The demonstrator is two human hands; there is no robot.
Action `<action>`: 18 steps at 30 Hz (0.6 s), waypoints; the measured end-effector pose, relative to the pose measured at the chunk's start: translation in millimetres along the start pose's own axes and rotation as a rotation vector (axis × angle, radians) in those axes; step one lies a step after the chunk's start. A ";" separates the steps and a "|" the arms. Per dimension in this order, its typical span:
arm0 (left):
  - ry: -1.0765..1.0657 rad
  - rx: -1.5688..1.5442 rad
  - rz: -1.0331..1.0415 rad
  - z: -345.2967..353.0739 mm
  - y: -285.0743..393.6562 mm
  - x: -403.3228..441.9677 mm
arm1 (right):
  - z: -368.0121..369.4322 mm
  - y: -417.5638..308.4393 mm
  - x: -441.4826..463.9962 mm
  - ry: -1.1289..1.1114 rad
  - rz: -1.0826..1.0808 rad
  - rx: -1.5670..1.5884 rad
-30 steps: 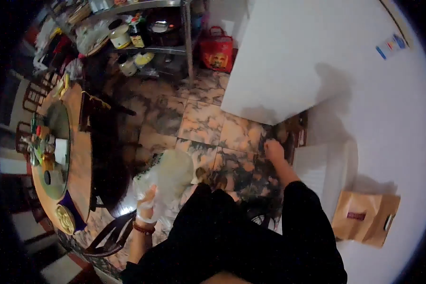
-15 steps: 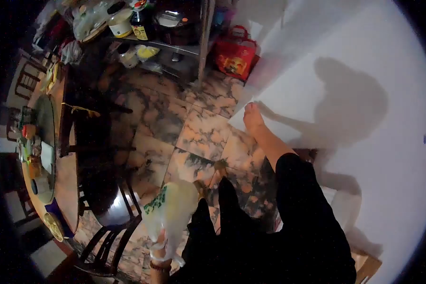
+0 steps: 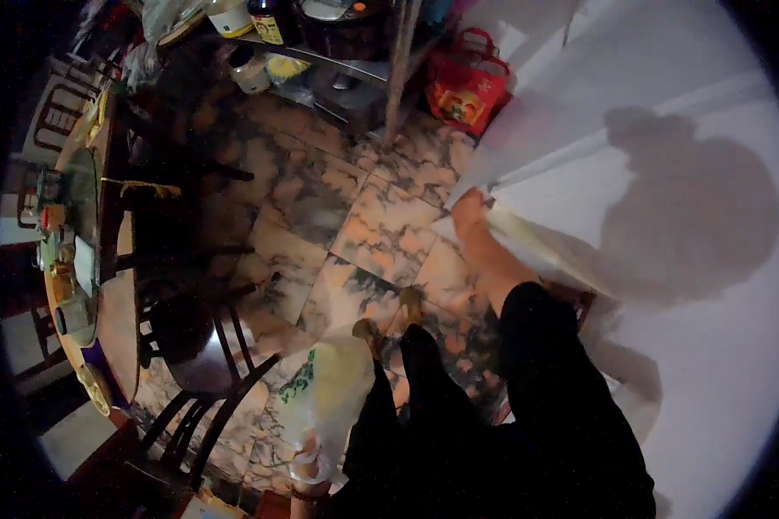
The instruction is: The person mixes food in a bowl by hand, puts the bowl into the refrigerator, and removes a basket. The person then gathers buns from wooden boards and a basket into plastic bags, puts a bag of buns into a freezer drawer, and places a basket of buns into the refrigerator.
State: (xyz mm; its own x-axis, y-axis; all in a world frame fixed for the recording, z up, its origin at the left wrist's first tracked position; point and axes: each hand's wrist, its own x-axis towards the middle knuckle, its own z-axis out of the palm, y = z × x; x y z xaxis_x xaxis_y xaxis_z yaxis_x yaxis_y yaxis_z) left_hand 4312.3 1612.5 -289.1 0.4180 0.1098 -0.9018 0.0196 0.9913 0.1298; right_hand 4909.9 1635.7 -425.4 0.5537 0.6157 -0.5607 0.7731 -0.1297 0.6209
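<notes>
At the bottom, my left hand (image 3: 305,458) is closed on the gathered top of a translucent plastic bag (image 3: 342,372). The bag has green print and something pale yellow inside that I cannot make out. My right arm reaches forward, and my right hand (image 3: 470,212) is closed at the near edge of a large white panel (image 3: 537,186). A pale cream strip (image 3: 545,238) runs from beside that hand down to the right. Whether the panel is a stiff door or a loose sheet is unclear. My fingertips are partly hidden.
Dark wooden chairs (image 3: 225,372) stand to the left, beside a round table (image 3: 117,346) with a glass turntable. Ahead, a metal shelf (image 3: 346,65) holds jars, a bottle and a dark cooker. A red bag (image 3: 467,91) stands beside it on the marbled floor tiles (image 3: 381,229).
Beside my right hand, the cream strip and a crease across the white surface have come into view. The plastic bag has shifted slightly right, and the whole view has shifted a little.
</notes>
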 end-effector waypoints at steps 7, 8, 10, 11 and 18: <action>-0.054 0.099 -0.012 -21.8 -15.9 23.1 | 90.5 -154.8 -161.9 0.401 0.032 0.165; -0.051 0.096 -0.010 -27.2 -18.5 27.0 | 103.4 -169.7 -196.1 0.341 -0.010 0.366; -0.059 0.053 -0.012 -40.4 -24.8 33.9 | 117.0 -178.6 -241.0 0.254 -0.074 0.547; -0.071 0.013 -0.022 -47.4 -25.6 34.8 | 114.6 -185.4 -268.0 0.090 -0.057 0.671; 0.011 0.227 -0.013 2.6 4.1 19.9 | 145.5 -216.0 -428.0 -0.016 -0.223 0.465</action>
State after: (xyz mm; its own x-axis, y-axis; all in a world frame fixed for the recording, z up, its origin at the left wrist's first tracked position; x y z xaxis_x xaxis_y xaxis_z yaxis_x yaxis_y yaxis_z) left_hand 4323.1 1618.6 -305.5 0.4068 0.0994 -0.9081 0.2291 0.9512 0.2068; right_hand 4551.0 1287.1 -399.3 0.3617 0.6566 -0.6619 0.9267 -0.3309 0.1782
